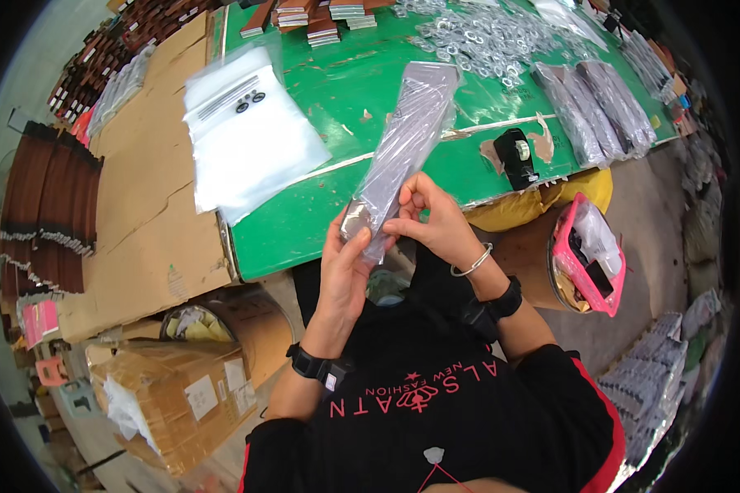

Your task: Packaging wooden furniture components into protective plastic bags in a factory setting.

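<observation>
A long, flat grey-lilac bundle in a clear plastic bag [411,123] slants across the near edge of the green table, its far end resting over the tabletop. My left hand [343,267] is closed around the near end, with the thumb on top of the plastic. On the other side, my right hand [432,220] has its fingers curled in a pinch at the edge of the plastic bag. Something brownish shows through the plastic beside my left thumb. What exactly lies inside the wrapping I cannot make out.
Flat clear bags [255,140] lie left on the green table [304,234]. Small clear ring-shaped pieces [489,41] are heaped at the back. Wrapped bundles [592,111] and a black tool [516,158] lie right. A pink basket [561,255] and cardboard box [168,398] stand below.
</observation>
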